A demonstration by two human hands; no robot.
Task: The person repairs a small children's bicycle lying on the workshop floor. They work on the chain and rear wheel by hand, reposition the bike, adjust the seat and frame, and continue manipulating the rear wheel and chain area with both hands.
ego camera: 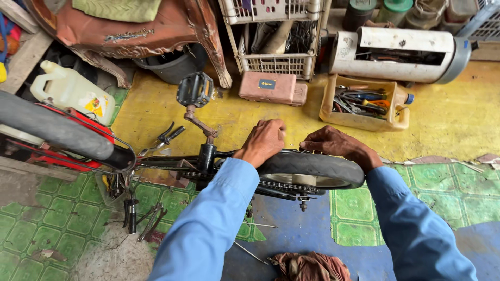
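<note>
Both my hands press on the small bicycle wheel [312, 169] at frame centre, left hand [264, 141] and right hand [336, 145] curled over the tyre, which I judge mostly seated, chain [284, 186] on, pliers [167, 137] lying unused nearby.

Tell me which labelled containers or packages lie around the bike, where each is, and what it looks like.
Plastic jug: far left beside the front tyre, cream-white, handled, with a yellow and red label.
Small case: on the yellow floor under the wire rack, flat, pinkish-brown, dark blue label with yellow marks.
White cylinder: upper right, lying sideways, small dark marks.
No screens or signs.
</note>
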